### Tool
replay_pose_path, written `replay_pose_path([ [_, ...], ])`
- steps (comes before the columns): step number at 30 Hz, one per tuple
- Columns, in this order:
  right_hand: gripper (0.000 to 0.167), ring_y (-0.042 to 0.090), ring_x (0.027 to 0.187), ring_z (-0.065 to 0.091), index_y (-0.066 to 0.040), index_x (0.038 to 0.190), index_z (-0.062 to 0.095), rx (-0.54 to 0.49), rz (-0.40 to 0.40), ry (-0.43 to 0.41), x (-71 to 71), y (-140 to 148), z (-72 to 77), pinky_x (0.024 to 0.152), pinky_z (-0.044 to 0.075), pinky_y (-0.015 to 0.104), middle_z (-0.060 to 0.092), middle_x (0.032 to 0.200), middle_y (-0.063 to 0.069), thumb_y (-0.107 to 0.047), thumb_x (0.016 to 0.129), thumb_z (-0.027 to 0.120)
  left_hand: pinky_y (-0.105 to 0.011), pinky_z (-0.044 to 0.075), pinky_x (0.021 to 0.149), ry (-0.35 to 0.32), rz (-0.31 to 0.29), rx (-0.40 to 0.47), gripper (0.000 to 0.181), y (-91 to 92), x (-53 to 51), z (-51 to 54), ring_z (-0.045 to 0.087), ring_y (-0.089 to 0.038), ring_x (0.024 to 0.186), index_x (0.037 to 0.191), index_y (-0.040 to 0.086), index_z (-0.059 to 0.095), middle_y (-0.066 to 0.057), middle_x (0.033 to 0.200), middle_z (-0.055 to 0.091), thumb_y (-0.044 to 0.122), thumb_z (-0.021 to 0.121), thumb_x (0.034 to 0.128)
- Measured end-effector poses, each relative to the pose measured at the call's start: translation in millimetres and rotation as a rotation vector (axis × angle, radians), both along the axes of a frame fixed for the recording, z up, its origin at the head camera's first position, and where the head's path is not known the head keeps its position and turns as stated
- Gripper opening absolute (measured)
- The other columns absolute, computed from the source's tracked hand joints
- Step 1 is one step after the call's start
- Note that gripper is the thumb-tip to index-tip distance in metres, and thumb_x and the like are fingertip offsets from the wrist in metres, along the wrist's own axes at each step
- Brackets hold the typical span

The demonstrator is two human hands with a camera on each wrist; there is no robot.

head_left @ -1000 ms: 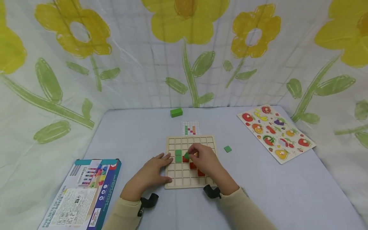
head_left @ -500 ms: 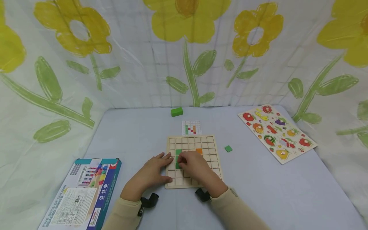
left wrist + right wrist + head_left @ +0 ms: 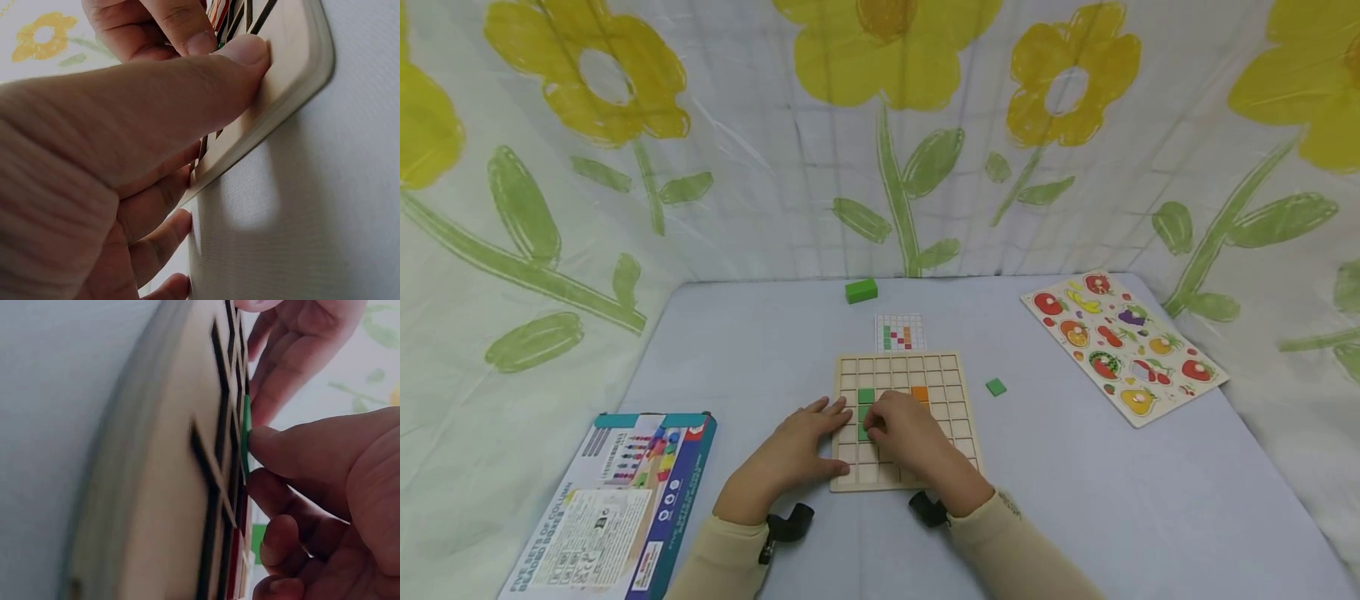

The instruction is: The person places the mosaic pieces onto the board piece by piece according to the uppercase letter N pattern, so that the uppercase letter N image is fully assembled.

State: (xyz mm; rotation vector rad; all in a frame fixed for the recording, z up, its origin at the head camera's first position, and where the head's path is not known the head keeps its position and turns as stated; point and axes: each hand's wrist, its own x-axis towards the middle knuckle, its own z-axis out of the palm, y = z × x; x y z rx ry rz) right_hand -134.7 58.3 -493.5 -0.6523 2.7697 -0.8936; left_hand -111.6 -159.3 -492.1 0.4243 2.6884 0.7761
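Observation:
A wooden grid board [image 3: 951, 364] lies on the table, with several green tiles [image 3: 866, 396] in one column and an orange tile [image 3: 920, 393] to their right. My right hand [image 3: 910, 429] is over the board's middle. In the right wrist view its thumb and index finger are at a green tile [image 3: 245, 434] that sits in or just above a cell. Red tiles [image 3: 234, 559] are beside it, mostly hidden from the head view by this hand. My left hand [image 3: 797, 446] rests on the board's left edge with fingers spread, its thumb [image 3: 247, 50] pressing the frame.
A printed pattern card [image 3: 900, 333] lies behind the board, and a green block [image 3: 861, 291] farther back. One loose green tile [image 3: 996, 387] is right of the board. A fruit puzzle board [image 3: 1123, 346] lies at the right, a toy box [image 3: 610, 508] at the left.
My right hand has moved left and slightly down, bringing a green tile to the cell under the two green ones. In the last half second it barely moves. The left hand stays put.

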Motion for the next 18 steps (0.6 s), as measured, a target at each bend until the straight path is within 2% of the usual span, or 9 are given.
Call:
replay_pose_path([
  [4, 0.006, 0.014, 0.094, 0.061, -0.018, 0.094, 0.080, 0.037, 0.002, 0.024, 0.7, -1.2, -1.1, 0.090, 0.058, 0.037, 0.068, 0.099, -0.004, -0.014, 0.099, 0.082, -0.063, 0.030, 0.132, -0.002, 0.002, -0.002, 0.081, 0.0, 0.0, -0.6, 0.031, -0.034, 0.166, 0.157, 0.012, 0.061, -0.001, 0.172, 0.046, 0.029, 0.095, 0.0855],
  [13, 0.004, 0.015, 0.094, 0.063, -0.017, 0.095, 0.081, 0.047, 0.006, 0.050, 1.7, -1.8, -0.5, 0.091, 0.059, 0.038, 0.071, 0.100, -0.004, -0.014, 0.098, 0.083, -0.063, 0.030, 0.132, -0.013, 0.011, -0.006, 0.081, 0.7, 0.2, 0.7, 0.031, -0.033, 0.167, 0.158, 0.012, 0.060, 0.000, 0.173, 0.045, 0.029, 0.095, 0.0860],
  [18, 0.005, 0.014, 0.095, 0.064, -0.018, 0.097, 0.081, 0.004, -0.025, 0.013, -0.9, 4.1, 2.9, 0.090, 0.059, 0.038, 0.071, 0.101, -0.005, -0.015, 0.100, 0.079, -0.062, 0.028, 0.133, -0.011, 0.006, -0.007, 0.082, 1.2, 0.6, 1.7, 0.031, -0.033, 0.167, 0.158, 0.012, 0.060, -0.001, 0.173, 0.045, 0.029, 0.095, 0.0860],
])
